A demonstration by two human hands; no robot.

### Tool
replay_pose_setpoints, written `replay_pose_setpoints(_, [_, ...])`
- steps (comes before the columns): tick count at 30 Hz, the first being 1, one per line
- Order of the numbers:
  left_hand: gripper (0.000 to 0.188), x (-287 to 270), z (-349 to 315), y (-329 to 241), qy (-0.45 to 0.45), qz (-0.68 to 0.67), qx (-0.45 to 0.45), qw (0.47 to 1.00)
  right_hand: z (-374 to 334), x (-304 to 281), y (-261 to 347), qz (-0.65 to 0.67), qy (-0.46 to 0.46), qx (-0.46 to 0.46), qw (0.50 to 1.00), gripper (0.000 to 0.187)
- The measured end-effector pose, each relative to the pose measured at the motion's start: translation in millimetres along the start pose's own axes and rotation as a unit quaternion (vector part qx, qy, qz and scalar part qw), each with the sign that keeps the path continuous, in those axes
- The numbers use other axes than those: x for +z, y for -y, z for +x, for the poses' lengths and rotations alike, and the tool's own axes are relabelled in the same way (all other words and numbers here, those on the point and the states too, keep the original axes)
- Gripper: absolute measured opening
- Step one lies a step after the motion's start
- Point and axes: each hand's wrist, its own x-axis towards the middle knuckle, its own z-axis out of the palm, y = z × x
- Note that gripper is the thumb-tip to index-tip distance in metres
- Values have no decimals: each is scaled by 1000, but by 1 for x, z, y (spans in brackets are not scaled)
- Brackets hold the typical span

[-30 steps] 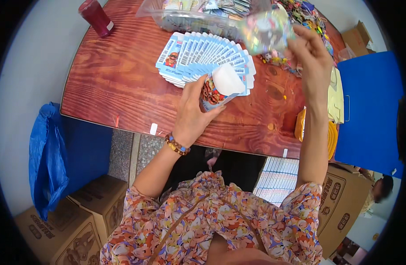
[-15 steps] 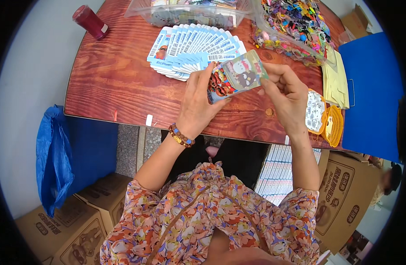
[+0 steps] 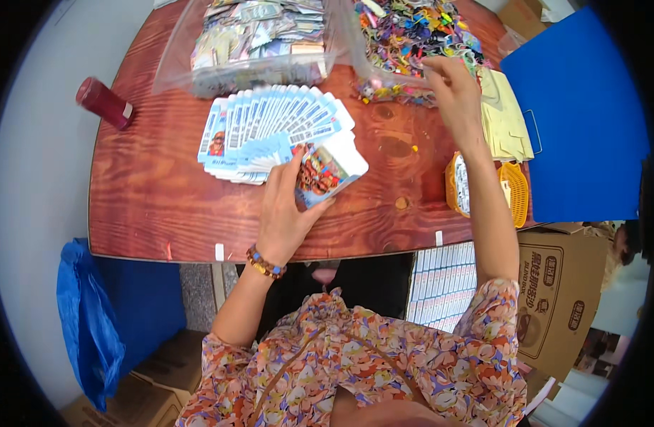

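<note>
My left hand (image 3: 284, 203) grips a small printed cardboard box (image 3: 320, 171) by its lower end, thumb on the near side and fingers on the far side. The box is tilted up to the right, its white flap end pointing away from my fingers. Beside it on the table lies a fan of flat blue-and-white boxes (image 3: 245, 132), overlapping one another. My right hand (image 3: 456, 96) reaches over the near right side of a clear bin of colourful small trinkets (image 3: 412, 35). Its index finger and thumb are apart, and I see nothing between them.
A clear bin of small packets (image 3: 263, 67) stands behind the fan. A dark red cup (image 3: 105, 103) is at the left. Yellow sheets (image 3: 504, 121), a yellow basket (image 3: 513, 192) and a blue panel (image 3: 576, 128) are on the right. Cartons (image 3: 561, 299) stand below the table.
My right hand has left the picture card and moved up and away to the trinket bin. The left hand has kept the box and come nearer the fan. The view has shifted too.
</note>
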Motion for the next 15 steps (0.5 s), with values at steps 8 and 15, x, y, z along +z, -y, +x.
replay_pose_setpoints(8, [86,1,-6,-3,33,-30,0,999,121,42,-76,-297,356,72,883,27])
replay_pose_setpoints(15, [85,-3,3,3,46,-33,-10,998,132,60,-90,-356,323,54,875,24])
